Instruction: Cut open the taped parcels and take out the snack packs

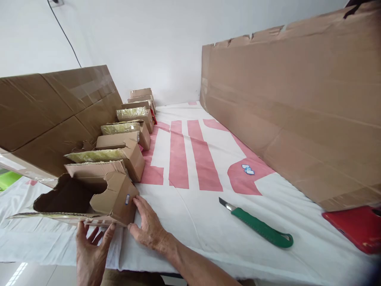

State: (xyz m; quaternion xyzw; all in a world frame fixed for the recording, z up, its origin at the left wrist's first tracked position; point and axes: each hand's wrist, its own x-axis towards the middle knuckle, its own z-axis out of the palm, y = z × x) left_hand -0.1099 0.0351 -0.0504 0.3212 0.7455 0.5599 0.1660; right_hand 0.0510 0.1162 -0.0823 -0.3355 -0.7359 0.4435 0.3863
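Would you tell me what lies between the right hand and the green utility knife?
Only bare white cloth lies between the right hand and the knife, per the head view.

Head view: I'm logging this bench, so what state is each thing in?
Nearest cardboard box: open at its left end, lying on the cloth.
Left hand: open, fingertips under the box's front edge.
Right hand: flat, fingers against the box's right end.
Utility knife: blade out, lying untouched.
Row of boxes: lined up behind, several open-topped.

White-and-pink-clothed table (190,206): cardboard boxes (125,155) in a row, green utility knife (258,226), red slab (357,226), cardboard sheets (297,111).
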